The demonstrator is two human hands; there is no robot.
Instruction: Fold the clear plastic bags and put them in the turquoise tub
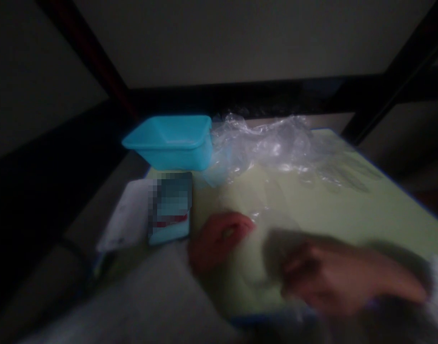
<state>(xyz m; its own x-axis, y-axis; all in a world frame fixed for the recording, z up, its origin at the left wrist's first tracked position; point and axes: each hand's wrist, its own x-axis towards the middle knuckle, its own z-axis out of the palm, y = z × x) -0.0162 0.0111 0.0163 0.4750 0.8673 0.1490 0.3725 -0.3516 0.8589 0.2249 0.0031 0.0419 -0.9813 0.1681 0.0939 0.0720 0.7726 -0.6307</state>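
Near the front of the yellow-topped table [333,205], my left hand [219,243] is closed, its thumb and forefinger pinched on a thin clear plastic bag [272,222]. The bag spreads from those fingertips toward my right hand [326,277], which is blurred by motion. Its fingers are curled in; what they hold, if anything, I cannot make out. Faint clear plastic also shows just below that hand. A grey sleeve covers my left forearm.
A turquoise plastic tub [176,157] stands at the back left. Crumpled clear plastic bags [276,143] lie beside it along the back. A phone-like device [172,205], partly pixelated, rests at left on a white sheet [127,215]. Dark frame bars surround the table.
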